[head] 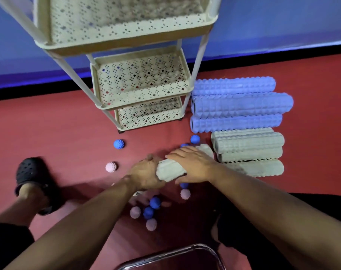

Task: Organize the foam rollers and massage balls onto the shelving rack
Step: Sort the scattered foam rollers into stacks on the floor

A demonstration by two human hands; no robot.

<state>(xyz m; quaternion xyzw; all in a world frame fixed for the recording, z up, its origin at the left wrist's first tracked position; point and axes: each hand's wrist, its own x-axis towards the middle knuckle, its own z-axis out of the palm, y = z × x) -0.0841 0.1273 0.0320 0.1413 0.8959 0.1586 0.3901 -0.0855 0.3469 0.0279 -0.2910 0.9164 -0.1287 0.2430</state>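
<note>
Currently both hands clamp grey foam roller [170,169] above floor: left hand [146,175] wraps near end, right hand [193,165] lies curled over top. Risk: loose massage balls [152,208] underneath; dropped roller scatters them.

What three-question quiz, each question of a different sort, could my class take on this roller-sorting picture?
1. True or false: the shelving rack already holds blue rollers.
2. Which colour is the roller both hands grip? A blue, B grey-green, C pink.
3. Fill in: the spiky balls lie on the ____.

Key
1. False: the three blue rollers lie on the red floor beside the rack.
2. B: the left hand and right hand grip a grey-green roller.
3. Floor, like this blue ball.
</note>
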